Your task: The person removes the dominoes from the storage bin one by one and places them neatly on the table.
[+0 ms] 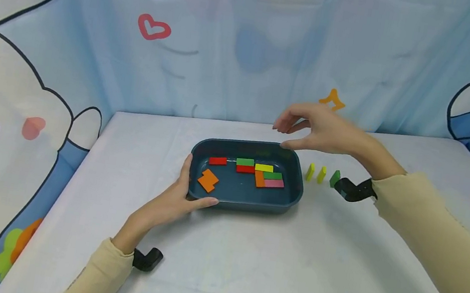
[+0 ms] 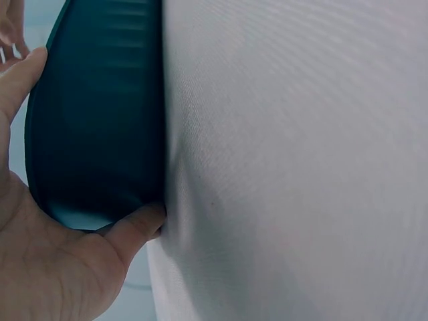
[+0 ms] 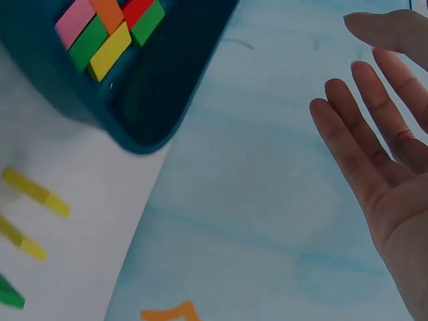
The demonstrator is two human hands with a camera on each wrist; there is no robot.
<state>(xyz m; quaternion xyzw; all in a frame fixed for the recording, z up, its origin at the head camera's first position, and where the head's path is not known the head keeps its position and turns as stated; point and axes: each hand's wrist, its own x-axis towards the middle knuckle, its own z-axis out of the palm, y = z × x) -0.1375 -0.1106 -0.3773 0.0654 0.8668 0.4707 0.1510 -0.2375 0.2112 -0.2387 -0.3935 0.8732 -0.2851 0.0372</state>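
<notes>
A dark teal tray (image 1: 244,205) stands on the white-covered table. My left hand (image 1: 172,203) grips its left end, thumb along the near side and fingers on the outer end wall. Inside lie flat blocks: a red block (image 1: 217,160) and overlapping orange blocks (image 1: 208,180) at left, with green, red, yellow, orange and pink ones in a group toward the right. Over the tray's far right corner is my right hand (image 1: 321,129), fingers loosely bent and thumb apart, holding nothing. In the right wrist view this hand (image 3: 401,167) shows a bare palm.
Right of the tray, two yellow blocks (image 1: 322,174) and a green block (image 1: 335,178) stand on edge in a row. A printed light-blue curtain (image 1: 247,67) hangs right behind the table's far edge. White cloth (image 1: 244,269) covers the table in front of the tray.
</notes>
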